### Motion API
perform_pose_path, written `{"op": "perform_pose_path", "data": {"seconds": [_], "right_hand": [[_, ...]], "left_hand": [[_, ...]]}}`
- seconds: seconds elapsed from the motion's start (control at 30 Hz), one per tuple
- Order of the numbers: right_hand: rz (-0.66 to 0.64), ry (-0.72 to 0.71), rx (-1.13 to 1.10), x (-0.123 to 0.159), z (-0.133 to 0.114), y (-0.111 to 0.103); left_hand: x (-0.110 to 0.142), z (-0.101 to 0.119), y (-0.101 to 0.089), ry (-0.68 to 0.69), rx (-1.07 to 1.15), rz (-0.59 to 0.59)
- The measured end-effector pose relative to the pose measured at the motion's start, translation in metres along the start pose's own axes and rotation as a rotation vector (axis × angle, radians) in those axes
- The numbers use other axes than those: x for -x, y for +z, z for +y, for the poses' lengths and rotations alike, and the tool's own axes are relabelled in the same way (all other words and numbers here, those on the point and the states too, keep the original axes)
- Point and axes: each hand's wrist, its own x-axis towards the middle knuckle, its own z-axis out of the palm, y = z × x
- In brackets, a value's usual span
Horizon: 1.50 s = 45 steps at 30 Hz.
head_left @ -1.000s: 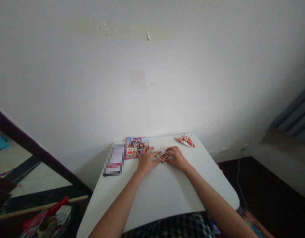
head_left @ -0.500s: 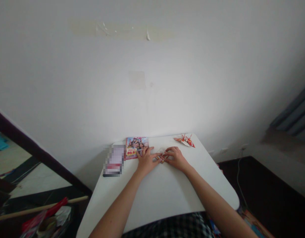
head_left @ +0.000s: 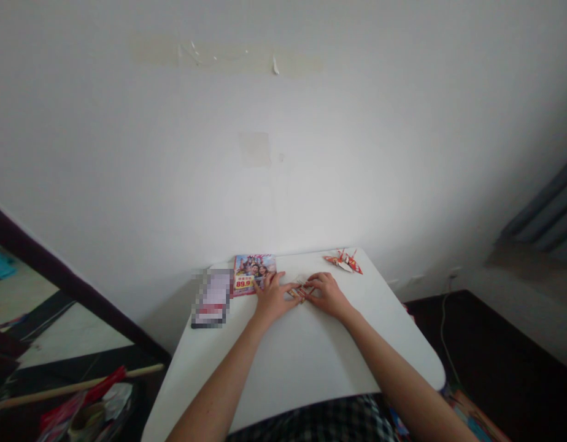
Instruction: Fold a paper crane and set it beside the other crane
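A small piece of folded patterned paper lies on the white table between my two hands. Thumb and index finger of my left hand are at its left corner, while the other fingers spread out over the edge of a printed flyer. My right hand is curled, its fingertips pinching the right side of the paper. My fingers cover part of its folds. Behind my right hand, a red and white folded paper crane rests near the table's back edge.
A phone, blurred out, lies at the table's left side, beside the flyer. The wall meets the table's back edge. Left of the table are a dark-framed mirror and a bin with a wooden stick across it.
My hands have hardly moved. Between my fingertips the folded paper lies a little flatter, and more of its patterned surface shows.
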Motion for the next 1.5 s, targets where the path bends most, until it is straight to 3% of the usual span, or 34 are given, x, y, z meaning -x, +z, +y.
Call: {"op": "perform_pose_path", "data": {"seconds": [0.27,0.7,0.93,1.3,1.5], "right_hand": [[-0.003,0.027,0.009,0.000,-0.002,-0.001],[-0.001,0.036,0.038,0.003,-0.008,-0.006],[-0.037,0.066,0.103,0.002,-0.014,-0.008],[-0.071,0.095,0.132,0.002,-0.016,-0.007],[-0.060,0.096,0.134,0.002,-0.017,-0.007]], "left_hand": [[0.004,0.003,-0.002,0.004,-0.042,0.009],[-0.009,-0.003,-0.015,0.033,-0.092,-0.224],[-0.021,-0.005,-0.023,0.075,-0.133,-0.283],[-0.008,-0.004,-0.014,0.127,-0.130,-0.085],[-0.008,-0.002,-0.017,0.092,-0.106,-0.134]]}}
